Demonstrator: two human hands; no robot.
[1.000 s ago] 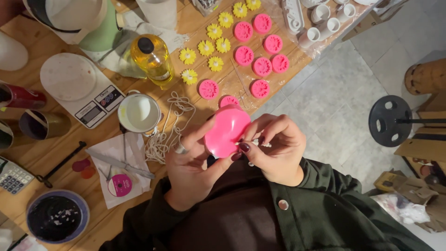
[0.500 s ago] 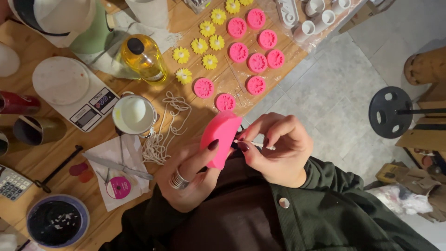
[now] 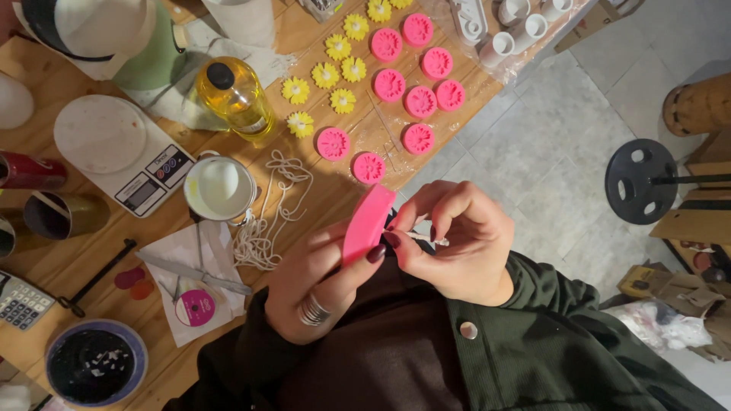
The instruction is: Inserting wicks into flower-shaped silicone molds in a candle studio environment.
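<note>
just off the table edge, above your lap, your left hand [image 3: 320, 278] pinches a pink mould [image 3: 367, 224] edge-on, thumb against its lower rim. your right hand [image 3: 455, 242] closes thumb and finger narrowly on a thin white wick [image 3: 423, 238] that meets the mould's side. on the wooden table [image 3: 320, 199] beyond lie a loose coil of white string [image 3: 266, 221], a tin cup of white wax [image 3: 221, 187], a bottle of yellow oil [image 3: 236, 94], a kitchen scale [image 3: 122, 152], and rows of pink flower pieces [image 3: 417, 91] beside yellow flower pieces [image 3: 327, 74].
</note>
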